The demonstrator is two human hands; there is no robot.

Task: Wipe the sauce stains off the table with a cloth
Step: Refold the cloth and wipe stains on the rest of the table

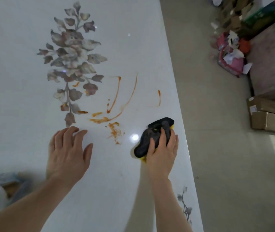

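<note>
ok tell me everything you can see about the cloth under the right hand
The cloth is a black, soft-looking pad with a bright yellow layer peeking out at its far and near edges. It lies bunched on the white table near its right edge, to the right of the orange sauce stains and apart from them. The right hand holds it down, fingers curled over its top. A small pale smear shows on the black side.

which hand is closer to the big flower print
Left. The left hand is just short of the flower print; the right hand grips the cloth over by the table edge.
</note>
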